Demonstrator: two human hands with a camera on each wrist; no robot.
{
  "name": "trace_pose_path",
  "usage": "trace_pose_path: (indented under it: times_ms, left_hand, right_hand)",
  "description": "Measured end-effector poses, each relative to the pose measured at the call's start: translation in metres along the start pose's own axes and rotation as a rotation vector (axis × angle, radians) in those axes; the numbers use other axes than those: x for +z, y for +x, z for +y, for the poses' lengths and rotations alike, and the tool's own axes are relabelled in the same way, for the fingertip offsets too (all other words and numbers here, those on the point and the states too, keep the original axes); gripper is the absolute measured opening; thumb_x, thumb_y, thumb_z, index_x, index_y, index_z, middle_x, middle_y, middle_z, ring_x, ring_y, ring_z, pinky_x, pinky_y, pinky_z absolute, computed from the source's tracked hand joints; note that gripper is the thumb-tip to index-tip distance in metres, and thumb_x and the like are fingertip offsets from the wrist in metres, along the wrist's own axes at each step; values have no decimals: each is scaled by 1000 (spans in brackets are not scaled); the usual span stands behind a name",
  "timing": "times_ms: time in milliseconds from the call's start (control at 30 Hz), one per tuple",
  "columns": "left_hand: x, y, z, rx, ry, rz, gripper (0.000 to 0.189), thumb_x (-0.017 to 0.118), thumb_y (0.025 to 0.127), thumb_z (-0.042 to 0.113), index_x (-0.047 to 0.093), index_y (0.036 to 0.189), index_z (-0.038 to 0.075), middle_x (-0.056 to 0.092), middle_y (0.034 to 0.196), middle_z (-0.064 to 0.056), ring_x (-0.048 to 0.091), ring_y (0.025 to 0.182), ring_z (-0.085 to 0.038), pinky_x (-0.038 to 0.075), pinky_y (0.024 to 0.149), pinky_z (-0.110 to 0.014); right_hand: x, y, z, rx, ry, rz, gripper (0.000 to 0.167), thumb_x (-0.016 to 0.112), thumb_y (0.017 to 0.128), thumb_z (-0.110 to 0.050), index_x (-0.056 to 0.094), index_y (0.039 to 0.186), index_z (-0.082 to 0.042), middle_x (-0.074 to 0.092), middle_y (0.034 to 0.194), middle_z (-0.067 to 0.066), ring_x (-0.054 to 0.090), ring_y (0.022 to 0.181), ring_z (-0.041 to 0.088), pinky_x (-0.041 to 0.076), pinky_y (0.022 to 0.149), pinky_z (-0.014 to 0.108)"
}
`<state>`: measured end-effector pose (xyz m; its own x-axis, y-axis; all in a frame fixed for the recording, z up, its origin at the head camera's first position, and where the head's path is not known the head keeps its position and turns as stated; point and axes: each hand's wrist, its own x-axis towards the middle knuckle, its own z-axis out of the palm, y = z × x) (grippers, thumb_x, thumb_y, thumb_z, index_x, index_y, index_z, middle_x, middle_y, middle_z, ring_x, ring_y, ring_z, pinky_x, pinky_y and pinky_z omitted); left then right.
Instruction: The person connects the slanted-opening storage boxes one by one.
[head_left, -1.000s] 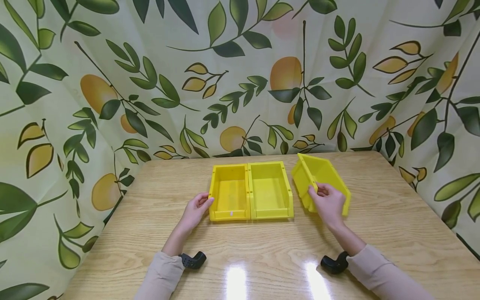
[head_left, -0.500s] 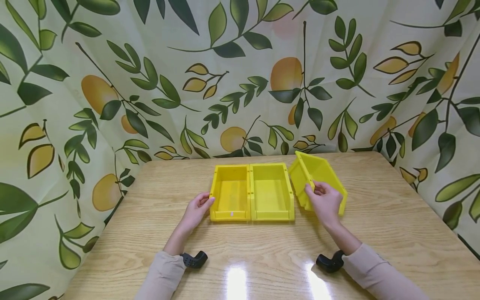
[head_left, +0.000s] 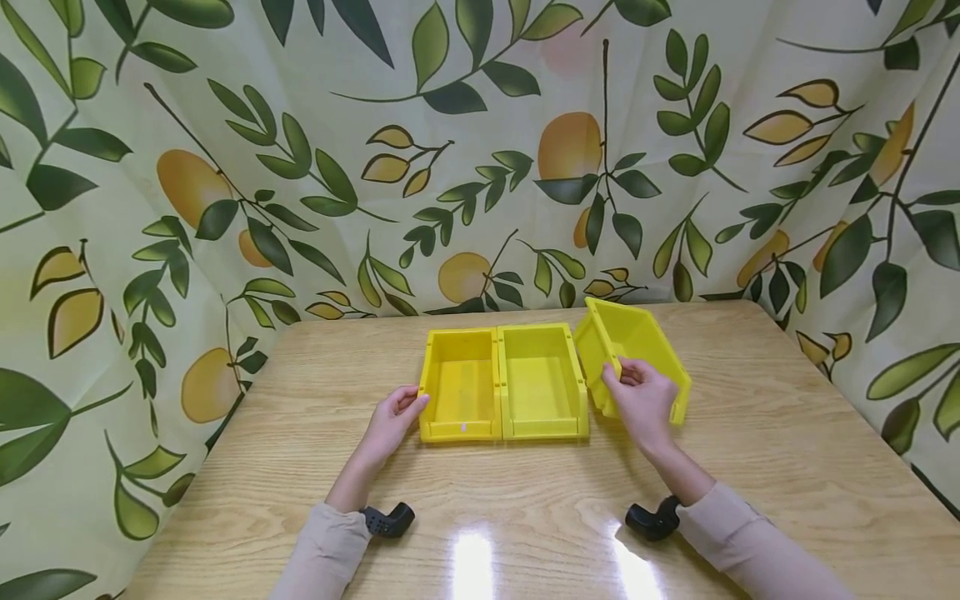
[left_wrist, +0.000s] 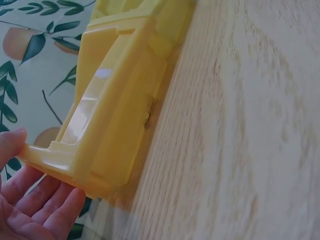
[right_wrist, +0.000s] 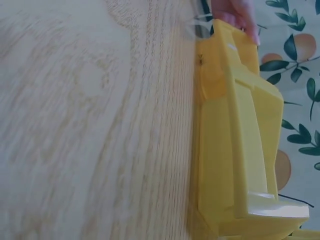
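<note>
Two yellow plastic storage bins stand side by side and touching on the table. My left hand (head_left: pixel 392 419) holds the left side wall of the darker left bin (head_left: pixel 459 383), thumb over the rim and fingers along the outside, as the left wrist view shows on that bin (left_wrist: pixel 112 140). The lighter middle bin (head_left: pixel 538 387) adjoins it, with neither hand on it. My right hand (head_left: pixel 641 398) pinches the left rim of a third yellow bin (head_left: pixel 645 333), tilted and raised at the middle bin's right side. The right wrist view hides most of this third bin.
The bins are on a wooden table (head_left: pixel 525 508). A leaf-and-fruit patterned cloth (head_left: pixel 480 167) hangs behind the table and along both sides. A black wrist-worn device (head_left: pixel 390 521) is on the left wrist, another black device (head_left: pixel 652 520) on the right.
My right hand has moved slightly left and away from me, bringing the tilted bin closer to the middle bin. My left hand and the two standing bins stay in place.
</note>
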<state>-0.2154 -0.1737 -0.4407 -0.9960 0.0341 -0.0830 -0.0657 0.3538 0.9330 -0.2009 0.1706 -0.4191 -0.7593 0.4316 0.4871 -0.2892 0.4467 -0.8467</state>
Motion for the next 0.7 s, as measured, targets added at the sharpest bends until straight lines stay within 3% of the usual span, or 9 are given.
trace_pose_path:
  times_ms: [400, 700]
  left_hand:
    - [0, 0, -1, -11, 8, -5, 43, 55, 99, 27, 52, 133, 2, 59, 132, -22, 59, 122, -28, 51, 103, -38]
    - [1, 2, -2, -11, 15, -4, 40, 56, 98, 27, 54, 131, 3, 60, 130, -20, 60, 121, -27, 54, 99, -31]
  right_hand:
    - [4, -1, -1, -18, 6, -13, 21, 71, 78, -1, 69, 92, 15, 71, 84, 32, 49, 61, -27, 43, 57, -4]
    - [4, 0, -4, -36, -21, -48, 22, 71, 79, -1, 70, 94, 14, 71, 85, 32, 49, 62, -27, 43, 59, -4]
